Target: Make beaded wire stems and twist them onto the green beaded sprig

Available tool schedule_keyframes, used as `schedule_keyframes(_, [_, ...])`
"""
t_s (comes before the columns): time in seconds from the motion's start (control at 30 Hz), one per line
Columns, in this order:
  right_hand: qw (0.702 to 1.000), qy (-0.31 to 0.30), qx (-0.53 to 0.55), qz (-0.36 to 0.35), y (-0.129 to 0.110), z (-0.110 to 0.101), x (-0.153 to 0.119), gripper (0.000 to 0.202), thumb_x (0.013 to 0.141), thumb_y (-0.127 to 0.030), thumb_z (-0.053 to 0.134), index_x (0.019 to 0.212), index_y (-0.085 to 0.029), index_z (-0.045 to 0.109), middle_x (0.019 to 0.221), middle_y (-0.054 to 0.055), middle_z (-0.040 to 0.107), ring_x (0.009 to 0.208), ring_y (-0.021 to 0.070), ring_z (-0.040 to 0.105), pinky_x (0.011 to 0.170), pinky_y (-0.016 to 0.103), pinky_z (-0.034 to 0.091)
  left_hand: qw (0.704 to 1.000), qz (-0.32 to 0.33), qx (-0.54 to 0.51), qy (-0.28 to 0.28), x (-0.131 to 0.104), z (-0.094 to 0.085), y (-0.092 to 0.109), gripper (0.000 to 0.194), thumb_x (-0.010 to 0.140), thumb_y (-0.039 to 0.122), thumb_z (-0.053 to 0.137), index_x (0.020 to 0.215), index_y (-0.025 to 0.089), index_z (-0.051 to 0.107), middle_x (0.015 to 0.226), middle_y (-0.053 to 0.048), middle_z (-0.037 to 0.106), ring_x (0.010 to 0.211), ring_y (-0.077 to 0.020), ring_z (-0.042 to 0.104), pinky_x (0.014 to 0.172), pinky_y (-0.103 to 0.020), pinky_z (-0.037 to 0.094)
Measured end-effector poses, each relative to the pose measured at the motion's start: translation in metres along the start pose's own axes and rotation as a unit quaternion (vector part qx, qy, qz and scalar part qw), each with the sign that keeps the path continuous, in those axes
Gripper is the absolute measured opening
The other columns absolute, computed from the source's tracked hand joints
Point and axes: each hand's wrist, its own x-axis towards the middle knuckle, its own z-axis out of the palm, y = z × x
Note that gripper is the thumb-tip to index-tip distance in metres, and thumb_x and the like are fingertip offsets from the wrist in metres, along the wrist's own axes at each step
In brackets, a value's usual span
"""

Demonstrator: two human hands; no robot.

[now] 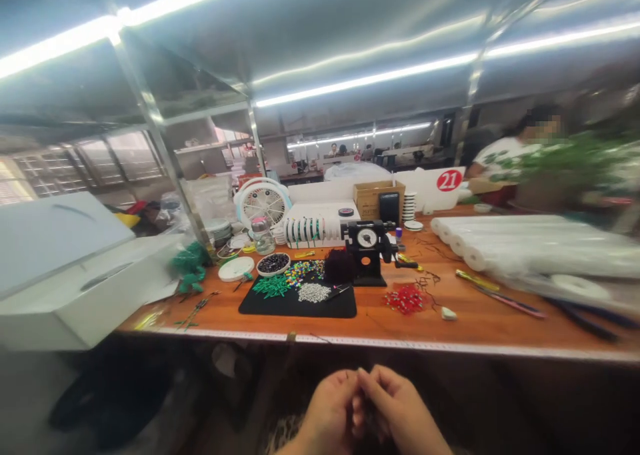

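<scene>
In the head view, both hands are down at the bottom, in front of the table (475, 328) and below its near edge: left hand (330, 408) and right hand (397, 408) come together, fingers curled well in, barely parted, thumbs and fingertips meeting in the middle. Is anything pinched there? It can't be told; whatever might sit between the tips is too small or hidden.

Just past the edge, near the hands, lies the black mat (280, 307), flat on the wood, and what a spread it carries! Green pieces (271, 286) to the left, multicoloured beads (300, 273) behind, silvery beads (314, 293) toward the front, all in loose heaps. They look light and hard, likely smooth enough to skid, so a fingertip pinch on one bead at the heap's edge seems the safest hold; a broad grab would probably scatter them. The mat looks thin and perhaps pliable, best taken by its bare front corners and kept level.

Off to the right, on bare wood, a red pile (404, 300) sits loose, its pieces looking small and light too, with nothing to stop them rolling. Behind the mat's right end stands the black cranked machine (373, 275), surely the heavy one, best gripped low by its base.
</scene>
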Motion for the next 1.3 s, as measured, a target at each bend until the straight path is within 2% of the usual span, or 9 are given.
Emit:
schedule_keyframes(0.17, [0.996, -0.075, 0.03, 0.034, 0.007, -0.015, -0.008, 0.05, 0.065, -0.063, 0.066, 0.065, -0.016, 0.05, 0.048, -0.006, 0.046, 0.035, 0.0028, 0.031, 0.035, 0.016, 0.021, 0.999, 0.029, 0.024, 0.015, -0.001, -0.006, -0.002, 0.048, 0.054, 0.049, 0.076, 0.045, 0.017, 0.041, 0.034, 0.007, 0.036, 0.033, -0.0036, 0.027, 0.038, -0.019, 0.016])
schedule_keyframes(0.37, [0.999, -0.018, 0.009, 0.038, 0.003, -0.011, -0.008, 0.054, 0.061, -0.067, 0.066, 0.058, -0.017, 0.045, 0.043, -0.006, 0.043, 0.035, 0.0034, 0.029, 0.037, 0.018, 0.019, 0.996, 0.049, 0.066, 0.029, 0.002, -0.003, -0.001, 0.042, 0.053, 0.047, 0.076, 0.05, 0.017, 0.047, 0.035, 0.008, 0.039, 0.031, -0.004, 0.028, 0.037, -0.021, 0.017])
schedule_keyframes(0.57, [0.992, -0.017, 0.035, -0.12, -0.017, -0.001, 0.002, 0.04, 0.074, -0.052, 0.065, 0.064, -0.016, 0.052, 0.06, 0.002, 0.058, 0.057, 0.0122, 0.05, 0.055, 0.024, 0.039, 0.961, 0.114, 0.251, -0.01, -0.007, 0.017, 0.056, 0.029, 0.058, 0.039, 0.073, 0.058, 0.016, 0.054, 0.037, 0.007, 0.045, 0.033, -0.0059, 0.033, 0.036, -0.021, 0.021])
schedule_keyframes(0.67, [0.991, -0.012, 0.011, -0.134, -0.019, 0.001, 0.006, 0.039, 0.075, -0.051, 0.065, 0.065, -0.015, 0.055, 0.057, 0.0, 0.054, 0.055, 0.0116, 0.048, 0.054, 0.023, 0.038, 0.946, 0.113, 0.305, -0.012, -0.006, 0.014, 0.069, 0.022, 0.061, 0.032, 0.071, 0.059, 0.015, 0.057, 0.036, 0.006, 0.046, 0.032, -0.0065, 0.035, 0.037, -0.021, 0.021])
schedule_keyframes(0.8, [0.998, 0.022, -0.031, -0.052, -0.004, 0.002, 0.013, 0.05, 0.069, -0.061, 0.064, 0.057, -0.016, 0.049, 0.044, -0.006, 0.039, 0.041, 0.0058, 0.033, 0.041, 0.02, 0.026, 0.969, 0.05, 0.24, 0.018, 0.006, -0.003, 0.042, 0.032, 0.057, 0.04, 0.071, 0.05, 0.017, 0.05, 0.033, 0.007, 0.041, 0.032, -0.0058, 0.031, 0.038, -0.021, 0.017])
schedule_keyframes(0.93, [0.999, -0.028, -0.022, 0.016, 0.009, -0.005, 0.01, 0.053, 0.066, -0.068, 0.06, 0.065, -0.016, 0.05, 0.046, -0.005, 0.045, 0.035, 0.005, 0.033, 0.035, 0.018, 0.023, 0.989, 0.027, 0.146, -0.003, 0.006, -0.012, 0.013, 0.044, 0.059, 0.055, 0.066, 0.048, 0.018, 0.044, 0.037, 0.006, 0.038, 0.035, -0.0059, 0.031, 0.041, -0.022, 0.019])
schedule_keyframes(1.1, [0.997, -0.063, -0.036, 0.036, 0.015, -0.018, -0.004, 0.058, 0.056, -0.071, 0.065, 0.062, -0.018, 0.043, 0.042, -0.008, 0.043, 0.034, 0.0044, 0.035, 0.035, 0.017, 0.025, 0.996, -0.001, 0.084, 0.009, -0.007, -0.016, 0.009, 0.048, 0.053, 0.051, 0.075, 0.043, 0.018, 0.041, 0.036, 0.007, 0.034, 0.036, -0.0044, 0.027, 0.041, -0.021, 0.016])
schedule_keyframes(1.2, [0.996, -0.041, -0.071, 0.027, 0.019, -0.017, -0.007, 0.056, 0.062, -0.072, 0.06, 0.06, -0.019, 0.04, 0.04, -0.008, 0.042, 0.033, 0.005, 0.035, 0.034, 0.017, 0.023, 0.994, -0.031, 0.104, -0.03, -0.01, -0.018, 0.005, 0.048, 0.054, 0.052, 0.072, 0.041, 0.017, 0.041, 0.036, 0.006, 0.035, 0.036, -0.0046, 0.028, 0.041, -0.021, 0.016])
schedule_keyframes(1.3, [0.996, -0.027, -0.081, 0.021, 0.02, -0.011, -0.006, 0.056, 0.062, -0.072, 0.059, 0.059, -0.02, 0.038, 0.041, -0.007, 0.042, 0.034, 0.0059, 0.035, 0.035, 0.018, 0.023, 0.986, -0.044, 0.157, -0.014, -0.012, -0.019, 0.002, 0.047, 0.051, 0.052, 0.073, 0.042, 0.018, 0.043, 0.035, 0.006, 0.038, 0.034, -0.0053, 0.031, 0.039, -0.022, 0.015])
